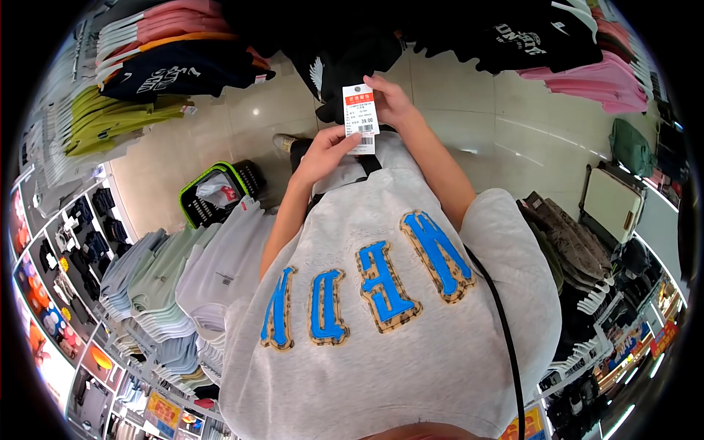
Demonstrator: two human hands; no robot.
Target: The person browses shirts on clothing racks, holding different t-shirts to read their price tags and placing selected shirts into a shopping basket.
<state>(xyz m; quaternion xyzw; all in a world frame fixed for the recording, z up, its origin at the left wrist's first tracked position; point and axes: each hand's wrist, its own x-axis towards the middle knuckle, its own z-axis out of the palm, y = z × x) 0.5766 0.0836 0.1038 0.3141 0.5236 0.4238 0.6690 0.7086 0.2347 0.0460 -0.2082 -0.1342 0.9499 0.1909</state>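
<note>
A white price tag [360, 110] with a red band, a barcode and the printed figure 39.00 is held between both hands. My left hand [326, 152] pinches its lower edge, thumb laid over the front. At the upper right corner, my right hand [390, 103] grips the tag with fingers closed. A second white slip shows just below the tag, partly covered by it. Behind the tag hangs a black garment [345, 66] with a white wing print; whether the tag is fastened to it cannot be made out.
Shirts on hangers hang ahead: navy [165, 73], olive [103, 121] and pink [598, 81]. A green-rimmed basket [192, 209] holding a white bag stands on the tiled floor at left. Pale shirts [220, 271] hang close at left, dark ones [576, 238] at right, near a cream suitcase [610, 202].
</note>
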